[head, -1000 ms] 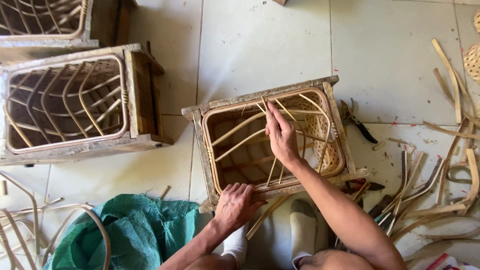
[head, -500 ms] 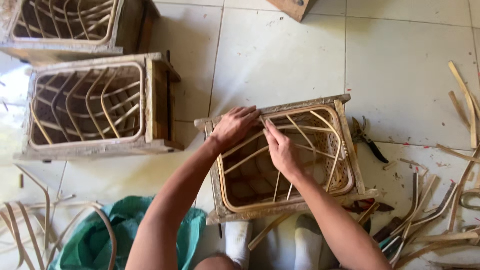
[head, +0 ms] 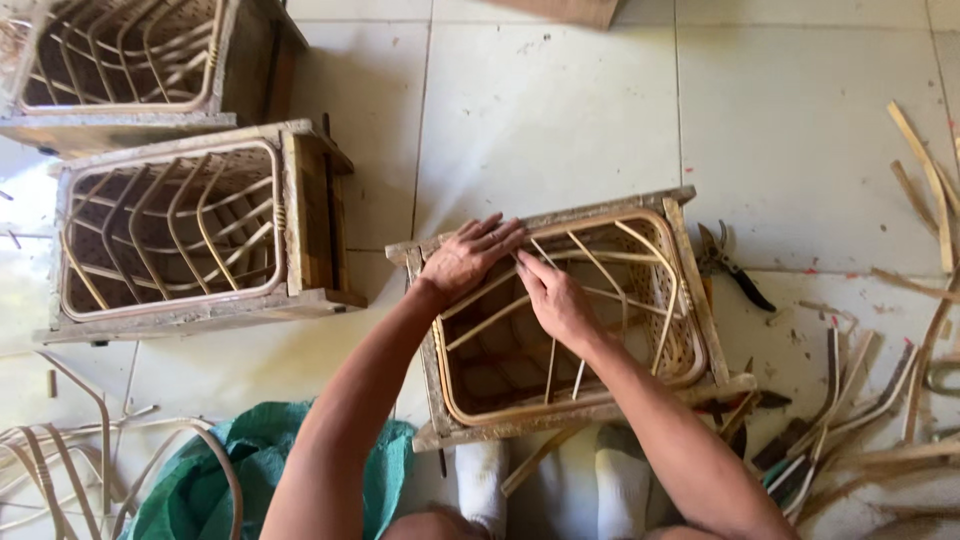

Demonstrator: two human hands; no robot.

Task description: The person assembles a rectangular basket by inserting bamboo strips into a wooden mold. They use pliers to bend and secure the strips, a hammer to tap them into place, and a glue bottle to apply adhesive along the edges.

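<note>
Down at the centre, the left hand (head: 468, 258) lies palm-down with fingers spread flat over the far left corner of a wooden frame (head: 690, 265), grasping nothing. Just beside it, the right hand (head: 556, 300) has its fingertips pinched narrowly on a thin cane strip (head: 585, 257) running along the frame's far edge. The frame stands on the tiled floor (head: 560, 120) in front of the person's white-socked feet (head: 620, 480), with bent cane ribs woven inside it. Right of the frame lie pruning shears (head: 728, 262), and farther right a scatter of loose cane strips (head: 870, 400). Well apart on the left stand two finished cane-filled frames (head: 180, 235), with a green sack (head: 260, 480) and coiled cane (head: 70, 460) below them.
</note>
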